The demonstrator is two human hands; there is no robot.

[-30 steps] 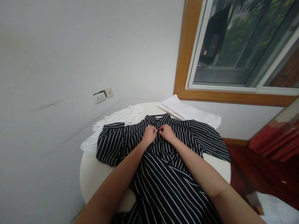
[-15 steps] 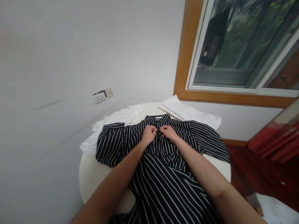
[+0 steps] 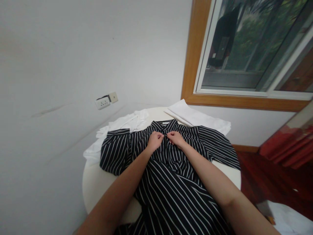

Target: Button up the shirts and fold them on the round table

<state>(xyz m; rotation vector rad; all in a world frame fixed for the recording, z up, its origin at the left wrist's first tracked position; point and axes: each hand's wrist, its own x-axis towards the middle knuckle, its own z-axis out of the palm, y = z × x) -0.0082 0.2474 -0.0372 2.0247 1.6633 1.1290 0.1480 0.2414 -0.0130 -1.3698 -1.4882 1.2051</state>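
Note:
A black shirt with white stripes [image 3: 176, 186] lies front up across a round white table [image 3: 94, 184], its collar toward the wall and its sleeves spread to both sides. Just below the collar, my left hand [image 3: 155, 140] pinches the front edge of the shirt. My right hand [image 3: 175, 138] pinches the same front opening from the other side, its fingertips almost meeting the left ones. Whatever small part sits between the fingertips, such as a button, is too small to make out. The lower part of the shirt hangs toward me in slanting folds.
Crumpled white cloth [image 3: 133, 121] lies at the table's back left, and folded white cloth [image 3: 195, 117] at the back right. The wall with a socket [image 3: 102, 102] borders the left side. A wood-framed window [image 3: 244, 101] and red curtain [image 3: 290, 147] are to the right.
Both hands keep their pinch on the shirt front with hardly any movement. The view has shifted very slightly.

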